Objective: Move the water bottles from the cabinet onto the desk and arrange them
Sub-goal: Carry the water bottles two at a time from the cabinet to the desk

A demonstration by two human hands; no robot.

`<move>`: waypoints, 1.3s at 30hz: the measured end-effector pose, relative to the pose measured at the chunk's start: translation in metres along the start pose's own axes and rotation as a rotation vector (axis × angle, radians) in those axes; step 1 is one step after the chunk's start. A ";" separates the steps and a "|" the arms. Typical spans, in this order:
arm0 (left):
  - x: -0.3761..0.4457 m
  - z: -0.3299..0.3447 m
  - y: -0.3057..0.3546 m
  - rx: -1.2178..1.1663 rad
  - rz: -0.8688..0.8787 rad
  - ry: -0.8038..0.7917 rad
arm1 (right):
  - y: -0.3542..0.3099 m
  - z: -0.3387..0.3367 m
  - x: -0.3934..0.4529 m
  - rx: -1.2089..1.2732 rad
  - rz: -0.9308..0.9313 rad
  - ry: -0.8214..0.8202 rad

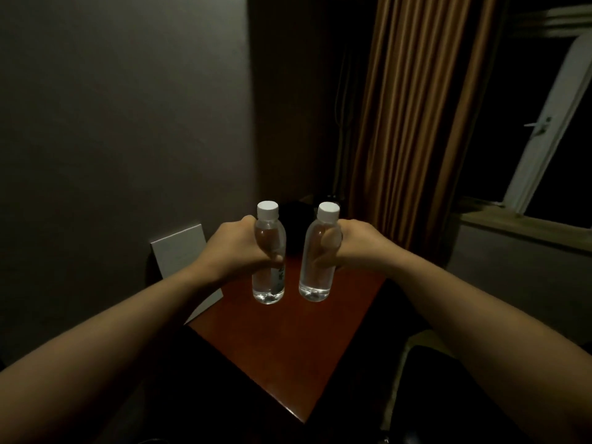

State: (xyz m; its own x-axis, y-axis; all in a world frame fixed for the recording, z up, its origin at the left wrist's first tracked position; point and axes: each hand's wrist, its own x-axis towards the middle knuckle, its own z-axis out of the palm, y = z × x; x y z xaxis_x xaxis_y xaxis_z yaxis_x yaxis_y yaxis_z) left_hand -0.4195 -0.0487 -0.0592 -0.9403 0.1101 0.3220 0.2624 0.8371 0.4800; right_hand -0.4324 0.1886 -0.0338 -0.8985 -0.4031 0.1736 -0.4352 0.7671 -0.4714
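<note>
I hold two clear water bottles with white caps upright over a reddish-brown desk (288,341). My left hand (238,248) grips the left bottle (268,283) around its middle. My right hand (347,246) grips the right bottle (315,283) the same way. The bottles are side by side, a small gap between them, caps at about equal height. Whether their bases touch the desk top I cannot tell. The cabinet is out of view.
A white card or board (179,248) leans against the wall at the desk's left edge. A dark object (296,209) sits at the desk's far end. Brown curtains (416,107) hang behind, an open window (544,123) is at right, a dark chair (448,395) lower right.
</note>
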 end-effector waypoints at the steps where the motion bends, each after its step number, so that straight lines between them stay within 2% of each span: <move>1: 0.017 0.005 -0.008 -0.005 -0.024 0.014 | 0.010 0.003 0.021 0.004 -0.010 -0.009; 12: 0.153 0.039 -0.076 -0.007 -0.280 0.070 | 0.083 0.033 0.206 0.109 -0.079 -0.114; 22: 0.224 0.094 -0.148 0.028 -0.586 0.238 | 0.133 0.101 0.357 0.146 -0.216 -0.295; 32: 0.284 0.175 -0.245 0.004 -0.940 0.318 | 0.183 0.201 0.490 0.159 -0.280 -0.488; 39: 0.294 0.242 -0.315 0.014 -1.132 0.313 | 0.213 0.291 0.545 0.163 -0.226 -0.614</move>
State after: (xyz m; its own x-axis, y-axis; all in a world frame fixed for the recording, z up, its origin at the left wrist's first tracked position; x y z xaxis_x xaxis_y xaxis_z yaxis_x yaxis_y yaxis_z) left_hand -0.8306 -0.1505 -0.3133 -0.5407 -0.8358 -0.0951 -0.6934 0.3788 0.6130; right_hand -0.9985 -0.0130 -0.2914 -0.5704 -0.7922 -0.2169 -0.5512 0.5649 -0.6140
